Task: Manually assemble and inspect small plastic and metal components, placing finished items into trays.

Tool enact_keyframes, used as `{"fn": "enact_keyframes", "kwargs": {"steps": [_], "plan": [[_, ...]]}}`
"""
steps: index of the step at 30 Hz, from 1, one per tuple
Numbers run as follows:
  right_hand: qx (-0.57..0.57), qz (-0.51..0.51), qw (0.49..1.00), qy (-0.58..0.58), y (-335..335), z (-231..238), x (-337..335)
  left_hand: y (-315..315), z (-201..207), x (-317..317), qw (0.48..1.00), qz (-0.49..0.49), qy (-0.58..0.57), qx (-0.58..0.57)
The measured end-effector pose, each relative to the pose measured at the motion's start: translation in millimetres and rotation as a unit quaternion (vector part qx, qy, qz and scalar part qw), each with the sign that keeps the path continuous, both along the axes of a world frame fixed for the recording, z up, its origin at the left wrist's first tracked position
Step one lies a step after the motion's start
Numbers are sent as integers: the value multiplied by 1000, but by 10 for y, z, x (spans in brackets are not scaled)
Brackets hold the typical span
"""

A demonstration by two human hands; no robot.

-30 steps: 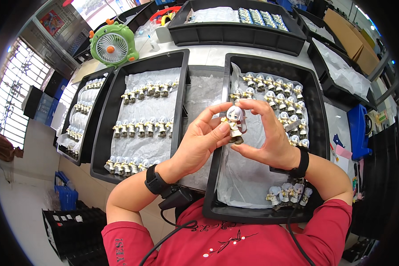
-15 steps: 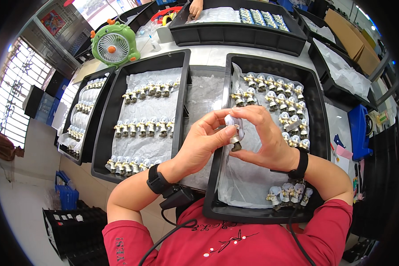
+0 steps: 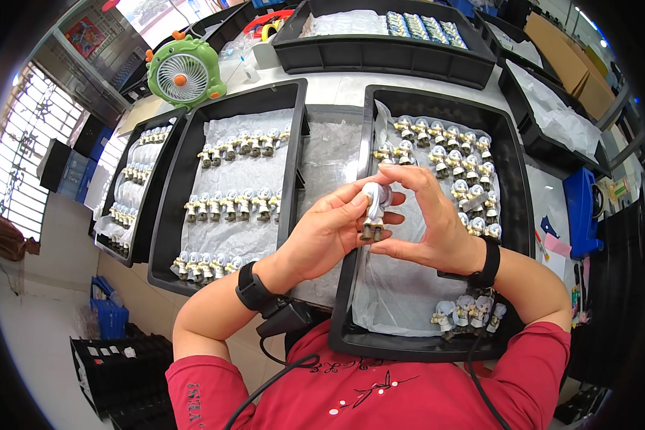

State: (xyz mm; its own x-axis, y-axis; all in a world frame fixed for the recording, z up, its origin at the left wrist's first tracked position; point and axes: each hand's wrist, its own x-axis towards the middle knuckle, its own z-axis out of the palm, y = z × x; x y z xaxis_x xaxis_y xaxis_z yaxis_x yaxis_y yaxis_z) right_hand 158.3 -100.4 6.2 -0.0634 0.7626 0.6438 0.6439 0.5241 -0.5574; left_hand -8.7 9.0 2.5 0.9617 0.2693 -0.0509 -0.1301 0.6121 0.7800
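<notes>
A small figurine (image 3: 374, 212) with long pale lilac-white hair, a white and gold outfit and dark boots stands upright between my hands above the right tray's left edge. My left hand (image 3: 330, 231) grips it, thumb on the near side and fingers behind. Around its other side curves my right hand (image 3: 441, 229), forefinger by the head and thumb at the boots; exact contact there is hard to see. Beneath them, the black tray (image 3: 342, 301) carries rows of similar figurines (image 3: 453, 161) on white lining. Several more figurines (image 3: 467, 314) lie together at its near right corner.
Left of my hands, another black tray (image 3: 300, 136) contains three rows of figurines, with a further tray (image 3: 145, 236) beyond. A green fan (image 3: 183, 75) and a large black crate (image 3: 387, 56) stand at the back. A blue holder (image 3: 582, 215) is at right; a cable (image 3: 283, 373) crosses my front.
The figurine has turned between my fingers, showing its long hair and both boots. My left fingers have shifted behind it. The other person's hand has left the back crate.
</notes>
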Motion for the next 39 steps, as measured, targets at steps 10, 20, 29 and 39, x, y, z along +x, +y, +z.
{"fn": "enact_keyframes", "kwargs": {"steps": [10, 20, 29, 39], "plan": [[-6, 15, 1000, -6, 3, 16, 17, -3, -23, 9, 1000, -16, -12, -15], [-6, 15, 1000, -8, -1, 34, 14, 3, -21, 10, 1000, -15, -4, 2], [-11, 11, 999, -37, -8, 20, 24, 2, 0, -10, 999, -15, 13, 37], [-36, -3, 999, -25, -31, -17, 17, -15, -4, -5, 995, 40, 34, 87]]}}
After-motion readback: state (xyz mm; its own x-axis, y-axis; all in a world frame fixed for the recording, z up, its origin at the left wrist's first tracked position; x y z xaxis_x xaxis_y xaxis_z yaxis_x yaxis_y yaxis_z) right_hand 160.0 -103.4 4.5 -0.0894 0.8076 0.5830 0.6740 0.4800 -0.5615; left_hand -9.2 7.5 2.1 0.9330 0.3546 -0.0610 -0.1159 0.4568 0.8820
